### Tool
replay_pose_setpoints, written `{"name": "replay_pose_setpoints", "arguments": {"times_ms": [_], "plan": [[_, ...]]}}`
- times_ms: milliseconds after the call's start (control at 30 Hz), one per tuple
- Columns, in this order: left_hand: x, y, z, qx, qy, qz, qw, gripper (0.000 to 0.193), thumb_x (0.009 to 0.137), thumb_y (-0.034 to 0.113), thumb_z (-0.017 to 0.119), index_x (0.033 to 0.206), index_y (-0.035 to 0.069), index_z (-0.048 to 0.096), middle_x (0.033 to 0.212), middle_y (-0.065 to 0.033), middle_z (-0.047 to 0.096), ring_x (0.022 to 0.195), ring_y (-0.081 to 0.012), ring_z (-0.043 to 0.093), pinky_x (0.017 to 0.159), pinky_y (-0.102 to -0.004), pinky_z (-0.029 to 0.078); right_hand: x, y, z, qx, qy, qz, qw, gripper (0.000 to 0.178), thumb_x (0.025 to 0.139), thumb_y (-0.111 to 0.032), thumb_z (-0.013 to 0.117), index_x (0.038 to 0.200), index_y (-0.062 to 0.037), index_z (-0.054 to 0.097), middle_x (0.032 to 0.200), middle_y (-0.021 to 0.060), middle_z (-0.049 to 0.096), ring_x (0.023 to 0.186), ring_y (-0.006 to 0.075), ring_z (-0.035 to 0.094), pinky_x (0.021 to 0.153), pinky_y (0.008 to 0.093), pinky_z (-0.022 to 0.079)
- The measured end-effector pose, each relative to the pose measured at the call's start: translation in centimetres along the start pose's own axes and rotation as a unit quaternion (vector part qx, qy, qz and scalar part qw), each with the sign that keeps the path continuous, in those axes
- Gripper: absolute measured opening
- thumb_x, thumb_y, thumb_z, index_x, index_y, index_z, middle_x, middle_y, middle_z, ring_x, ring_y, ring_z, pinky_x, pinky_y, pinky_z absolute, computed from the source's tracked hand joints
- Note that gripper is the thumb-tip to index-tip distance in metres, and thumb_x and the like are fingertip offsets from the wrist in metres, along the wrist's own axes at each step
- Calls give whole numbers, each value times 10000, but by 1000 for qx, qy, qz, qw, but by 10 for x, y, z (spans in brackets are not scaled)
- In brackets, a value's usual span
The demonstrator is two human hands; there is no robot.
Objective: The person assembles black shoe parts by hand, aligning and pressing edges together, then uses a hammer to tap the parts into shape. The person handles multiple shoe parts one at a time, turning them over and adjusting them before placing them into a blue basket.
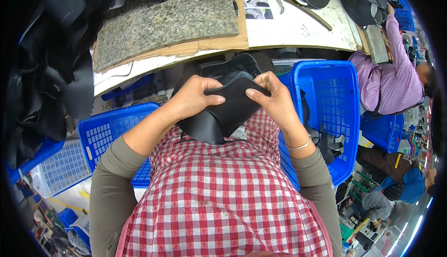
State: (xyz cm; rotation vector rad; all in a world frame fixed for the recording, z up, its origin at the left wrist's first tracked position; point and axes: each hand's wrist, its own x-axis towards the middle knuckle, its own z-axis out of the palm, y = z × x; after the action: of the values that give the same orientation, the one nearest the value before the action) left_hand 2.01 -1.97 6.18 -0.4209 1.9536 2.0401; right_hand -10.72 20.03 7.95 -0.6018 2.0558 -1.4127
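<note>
A black leather shoe upper (233, 106) is held up in front of my lap, just short of the table edge. My left hand (200, 95) pinches its upper edge on the left, thumb on the near face. On the right, my right hand (271, 94) grips the same edge between thumb and bent fingers. The edge between the two hands curves, and a dark lining shows behind it. The lower part of the piece hangs over my red checked apron (219, 178). The fingers behind the leather are partly hidden.
A granite slab (167, 22) lies on cardboard on the white table (298, 36). Black leather pieces (51, 66) hang at the left. A blue basket (333, 117) with dark pieces stands at my right, another blue basket (111, 122) at my left. A co-worker in a checked shirt (396, 78) is at the right.
</note>
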Motion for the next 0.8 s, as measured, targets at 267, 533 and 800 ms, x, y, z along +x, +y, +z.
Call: {"name": "replay_pose_setpoints", "arguments": {"times_ms": [267, 533, 800], "plan": [[28, 16, -26, -46, -63, 26, 997, 238, 1003, 119, 691, 1169, -40, 753, 1037, -75, 777, 934, -110, 709, 882, -263, 568, -7, -1, 5, -79, -31, -33, 996, 267, 904, -195, 821, 964, -17, 632, 856, 100, 677, 794, 156, 609, 738, 320, 510], [26, 27, -2, 50, -18, 99, 994, 245, 1009, 31, 630, 1223, -38, 727, 1075, -65, 772, 989, -110, 696, 881, -272, 557, -10, -4, 11, -100, 40, -89, 990, 490, 861, -209, 856, 1159, 2, 529, 1011, 197, 706, 991, 363, 726, 872, 426, 564], [17, 26, 6, 193, 45, 209, 958, 241, 1003, 32, 627, 1218, -8, 728, 1086, -139, 778, 1007, -183, 727, 911, -309, 560, -12, -5, 10, -136, 41, -102, 985, 498, 866, -210, 843, 1212, -10, 545, 943, 195, 699, 921, 377, 721, 790, 432, 562]]}}
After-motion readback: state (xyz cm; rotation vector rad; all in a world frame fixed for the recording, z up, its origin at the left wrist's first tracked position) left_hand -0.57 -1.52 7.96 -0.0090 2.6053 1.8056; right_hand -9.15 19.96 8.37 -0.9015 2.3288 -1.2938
